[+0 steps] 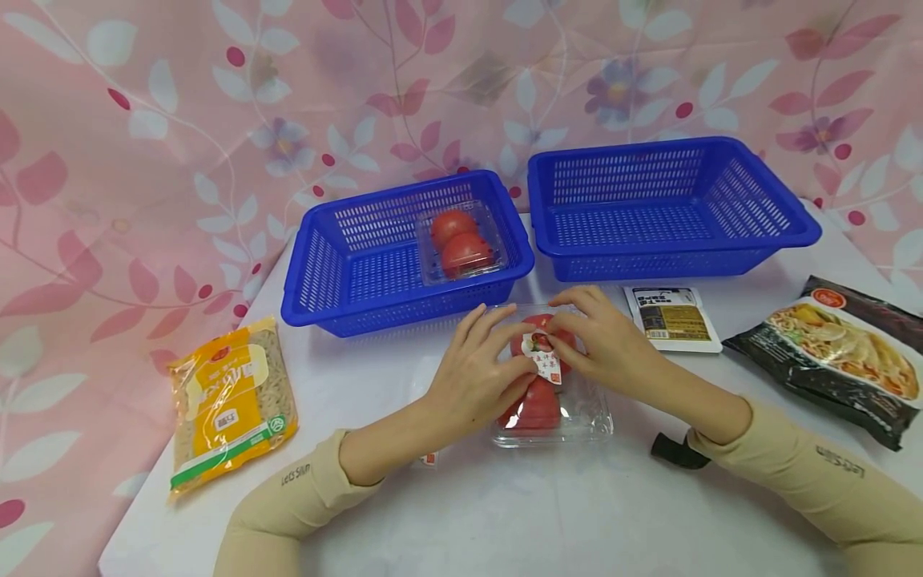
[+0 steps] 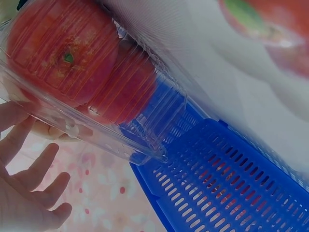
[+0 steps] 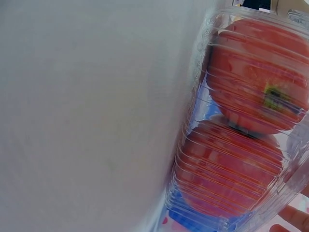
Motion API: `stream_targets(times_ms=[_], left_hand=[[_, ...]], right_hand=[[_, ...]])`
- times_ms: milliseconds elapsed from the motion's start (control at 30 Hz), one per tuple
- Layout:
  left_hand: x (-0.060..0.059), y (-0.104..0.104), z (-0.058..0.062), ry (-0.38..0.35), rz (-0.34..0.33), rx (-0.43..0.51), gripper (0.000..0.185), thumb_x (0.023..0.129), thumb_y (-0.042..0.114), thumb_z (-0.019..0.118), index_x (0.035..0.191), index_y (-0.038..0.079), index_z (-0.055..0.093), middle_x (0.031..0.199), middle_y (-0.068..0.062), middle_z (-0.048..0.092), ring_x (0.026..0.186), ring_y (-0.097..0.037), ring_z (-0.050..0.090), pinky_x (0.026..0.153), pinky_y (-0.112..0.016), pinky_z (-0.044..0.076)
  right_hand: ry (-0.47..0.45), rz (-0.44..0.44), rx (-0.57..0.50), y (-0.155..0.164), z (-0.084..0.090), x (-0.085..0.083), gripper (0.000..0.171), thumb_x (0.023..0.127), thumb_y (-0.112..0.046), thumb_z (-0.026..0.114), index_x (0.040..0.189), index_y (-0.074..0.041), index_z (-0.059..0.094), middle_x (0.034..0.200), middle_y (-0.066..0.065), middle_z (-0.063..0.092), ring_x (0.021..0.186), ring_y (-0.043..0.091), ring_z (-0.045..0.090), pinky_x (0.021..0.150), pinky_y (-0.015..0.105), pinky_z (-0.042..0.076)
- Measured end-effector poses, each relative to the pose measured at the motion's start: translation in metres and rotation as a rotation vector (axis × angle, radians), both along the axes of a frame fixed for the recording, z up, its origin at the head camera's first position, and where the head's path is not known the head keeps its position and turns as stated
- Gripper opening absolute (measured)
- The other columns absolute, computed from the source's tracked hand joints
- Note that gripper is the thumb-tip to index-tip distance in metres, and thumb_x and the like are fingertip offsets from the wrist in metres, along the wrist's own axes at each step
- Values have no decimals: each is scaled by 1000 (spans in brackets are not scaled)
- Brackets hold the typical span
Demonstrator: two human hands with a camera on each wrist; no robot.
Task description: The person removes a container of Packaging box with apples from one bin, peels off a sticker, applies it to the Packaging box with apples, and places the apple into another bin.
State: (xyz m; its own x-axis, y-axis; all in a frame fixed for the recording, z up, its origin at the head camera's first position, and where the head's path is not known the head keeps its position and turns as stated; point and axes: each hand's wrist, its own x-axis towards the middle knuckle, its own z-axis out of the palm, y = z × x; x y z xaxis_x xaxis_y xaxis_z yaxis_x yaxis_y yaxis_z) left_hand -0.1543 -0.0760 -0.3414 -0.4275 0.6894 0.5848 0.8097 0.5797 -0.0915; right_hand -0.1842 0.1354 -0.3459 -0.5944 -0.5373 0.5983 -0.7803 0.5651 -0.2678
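A clear plastic box [image 1: 587,417] with two tomatoes [image 1: 534,407] lies on the white table. On its lid is a white label [image 1: 546,367] with a tomato picture and red print. My left hand [image 1: 476,377] touches the label's left side with thumb and forefinger, its other fingers spread out. From the right, my right hand [image 1: 606,340] rests thumb and fingertips on the label's upper right. The left wrist view shows loosely spread fingers [image 2: 41,169] beside the box, and in the right wrist view the ribbed box wall [image 3: 193,145] fills the right side.
Behind the box stands a blue basket [image 1: 324,300] holding another box of tomatoes [image 1: 461,244]. A second blue basket [image 1: 671,252] is at back right. A yellow food pack [image 1: 231,405] lies left; a small white-edged pouch [image 1: 674,320] and black noodle bag [image 1: 836,353] lie right.
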Motion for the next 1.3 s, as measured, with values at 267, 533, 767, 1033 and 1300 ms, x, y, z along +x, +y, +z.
stream_targets(times_ms=[267, 533, 767, 1033, 1300], left_hand=[[2, -1, 0, -12, 17, -15, 5, 76, 24, 72, 81, 22, 73, 120, -7, 57, 127, -30, 35, 105, -51, 19], [5, -4, -1, -50, 26, -31, 4, 76, 24, 72, 80, 22, 73, 124, -8, 55, 128, -30, 33, 106, -50, 17], [7, -7, -1, -73, 24, -38, 8, 78, 26, 70, 83, 22, 75, 123, -9, 55, 129, -31, 32, 108, -48, 14], [11, -10, -3, -52, 10, -40, 12, 81, 27, 67, 89, 22, 74, 123, -11, 55, 129, -33, 32, 107, -48, 17], [15, -16, -3, -55, 35, -42, 13, 79, 29, 68, 90, 23, 74, 122, -12, 55, 129, -35, 31, 104, -53, 21]], right_hand=[[23, 1, 15, 0, -2, -3, 11, 73, -6, 71, 80, -11, 66, 109, 14, 58, 108, 31, 48, 87, 47, 44], [48, -31, 29, -2, -3, -3, 10, 74, -11, 73, 79, -11, 65, 106, 14, 59, 104, 31, 50, 82, 46, 47], [51, -30, 31, -2, -1, -6, 13, 72, -9, 75, 80, -9, 65, 106, 14, 58, 103, 31, 49, 84, 45, 45], [53, -22, 30, 0, 0, -7, 15, 71, -8, 76, 81, -9, 65, 106, 13, 59, 102, 31, 49, 86, 45, 44], [61, -9, 22, 1, 0, -4, 16, 71, -10, 77, 82, -10, 66, 104, 13, 59, 101, 31, 49, 84, 46, 45]])
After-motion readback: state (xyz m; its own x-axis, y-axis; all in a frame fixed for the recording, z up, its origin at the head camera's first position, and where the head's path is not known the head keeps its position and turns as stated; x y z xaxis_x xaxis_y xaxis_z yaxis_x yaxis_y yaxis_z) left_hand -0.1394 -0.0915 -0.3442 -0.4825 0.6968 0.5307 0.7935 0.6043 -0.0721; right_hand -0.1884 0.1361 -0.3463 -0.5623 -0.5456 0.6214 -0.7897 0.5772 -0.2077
